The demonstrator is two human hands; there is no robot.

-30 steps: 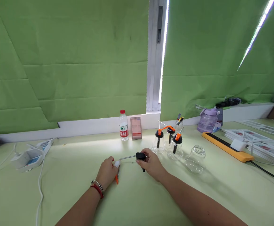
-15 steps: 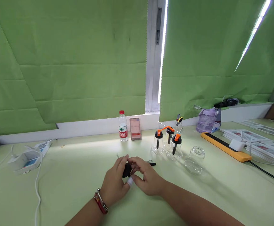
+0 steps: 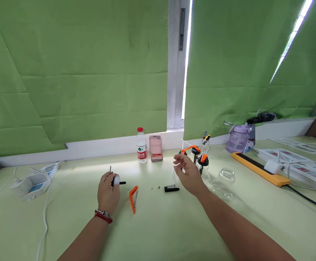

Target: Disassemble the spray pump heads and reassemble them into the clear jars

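Observation:
My left hand [image 3: 109, 190] is closed on a black pump lid [image 3: 122, 182], mostly hidden by the fingers, with a thin metal tube [image 3: 110, 168] sticking up behind. White wrapping covers one fingertip. To its right lie an orange lever [image 3: 132, 198] and a metal rod [image 3: 135, 199]. Further right are two tiny parts, one of them brown [image 3: 159, 187], and a black tube [image 3: 172, 189] with a spring [image 3: 171, 186] against it. My right hand [image 3: 187, 174] hovers with curved, parted fingers in front of the glass jars with black lids and orange levers [image 3: 204, 158], partly hiding the leftmost.
An uncapped glass jar [image 3: 224, 185] stands right of the lidded ones. Behind are a water bottle [image 3: 142, 146] and a pink box [image 3: 156, 148]. An orange power strip [image 3: 261, 169] and purple jug [image 3: 237, 139] sit right; a white cable [image 3: 45, 217] runs along the left.
My hands have parted. The left moved left with the black lid; the right moved right and up to the lidded jars. The orange lever, rod and tiny parts now show between them.

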